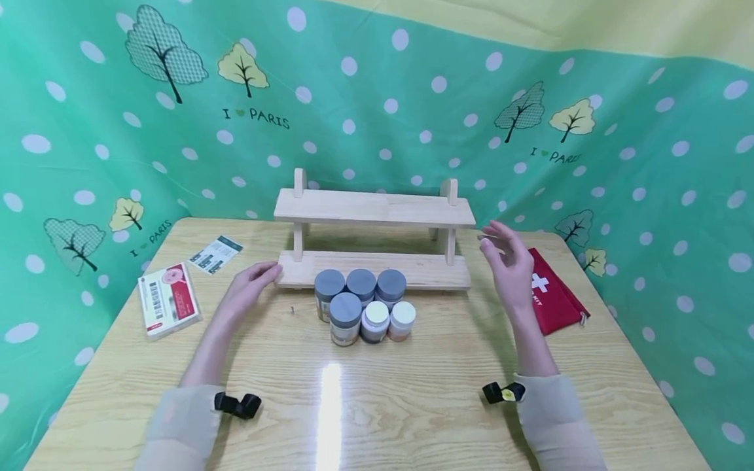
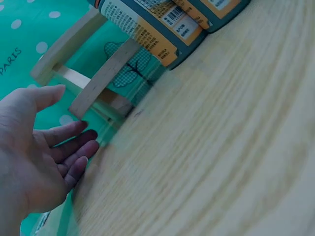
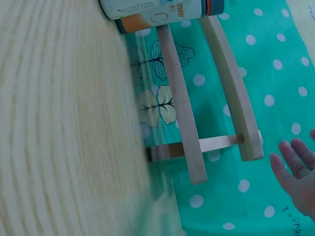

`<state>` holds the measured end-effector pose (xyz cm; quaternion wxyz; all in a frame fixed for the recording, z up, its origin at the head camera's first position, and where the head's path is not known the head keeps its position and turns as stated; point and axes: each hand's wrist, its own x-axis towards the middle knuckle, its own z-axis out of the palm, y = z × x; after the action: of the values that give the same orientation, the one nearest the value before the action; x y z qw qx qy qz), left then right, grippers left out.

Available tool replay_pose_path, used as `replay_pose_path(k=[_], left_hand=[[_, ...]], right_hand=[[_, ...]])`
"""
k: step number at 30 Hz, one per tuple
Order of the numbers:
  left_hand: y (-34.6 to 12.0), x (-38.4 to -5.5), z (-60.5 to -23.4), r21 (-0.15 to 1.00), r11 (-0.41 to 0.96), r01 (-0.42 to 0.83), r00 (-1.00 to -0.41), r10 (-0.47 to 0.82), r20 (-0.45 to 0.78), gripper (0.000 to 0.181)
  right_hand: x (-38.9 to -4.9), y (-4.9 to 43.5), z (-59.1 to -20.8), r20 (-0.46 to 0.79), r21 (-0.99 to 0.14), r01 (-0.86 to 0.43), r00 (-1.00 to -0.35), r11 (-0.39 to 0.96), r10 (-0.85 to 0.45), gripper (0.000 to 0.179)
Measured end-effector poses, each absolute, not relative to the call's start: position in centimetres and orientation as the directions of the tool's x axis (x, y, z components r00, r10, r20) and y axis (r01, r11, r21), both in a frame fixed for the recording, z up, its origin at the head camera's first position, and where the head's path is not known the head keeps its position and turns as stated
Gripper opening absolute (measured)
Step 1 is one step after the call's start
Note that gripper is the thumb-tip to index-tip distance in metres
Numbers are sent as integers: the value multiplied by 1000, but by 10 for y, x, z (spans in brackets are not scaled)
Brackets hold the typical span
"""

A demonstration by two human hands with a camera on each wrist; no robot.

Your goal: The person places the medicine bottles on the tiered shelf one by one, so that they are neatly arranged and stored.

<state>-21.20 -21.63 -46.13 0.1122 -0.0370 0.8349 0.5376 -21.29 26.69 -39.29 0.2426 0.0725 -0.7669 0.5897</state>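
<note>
A two-tier wooden shelf (image 1: pixel 377 208) stands at the back of the table. My left hand (image 1: pixel 250 288) is at the left end of its lower board (image 1: pixel 424 269); the fingertips look close to or touching the edge. In the left wrist view that hand (image 2: pixel 44 142) has its thumb apart and fingers loosely bent. Off the shelf's right end, my right hand (image 1: pixel 509 265) is raised with nothing in it; only part of the hand (image 3: pixel 298 169) shows in the right wrist view. Several lidded jars, including a grey-lidded jar (image 1: pixel 345 318) and a white-lidded jar (image 1: pixel 402 320), stand before the shelf.
At the left lie a white-and-red box (image 1: pixel 169 301) and a printed card (image 1: pixel 216 254). A red first-aid pouch (image 1: pixel 556 301) lies at the right, beside my right forearm. A green dotted curtain (image 1: pixel 377 118) hangs behind and around the table (image 1: pixel 436 405).
</note>
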Motion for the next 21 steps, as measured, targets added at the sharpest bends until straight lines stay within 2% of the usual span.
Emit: replay_pose_path(k=[8,14,21], left_hand=[[-219,-213,-465,912,370,-175,-968,106,-228,80],[-222,-211,-468,918,367,-149,-970,124,-208,80],[-220,-213,-468,914,382,-139,-969,136,-204,82]], right_hand=[[-215,258,-402,440,-873,-410,-896,265,62,39],[-215,250,-407,385,-891,-392,-920,227,-76,41],[-212,244,-407,303,-903,-363,-917,230,-261,41]])
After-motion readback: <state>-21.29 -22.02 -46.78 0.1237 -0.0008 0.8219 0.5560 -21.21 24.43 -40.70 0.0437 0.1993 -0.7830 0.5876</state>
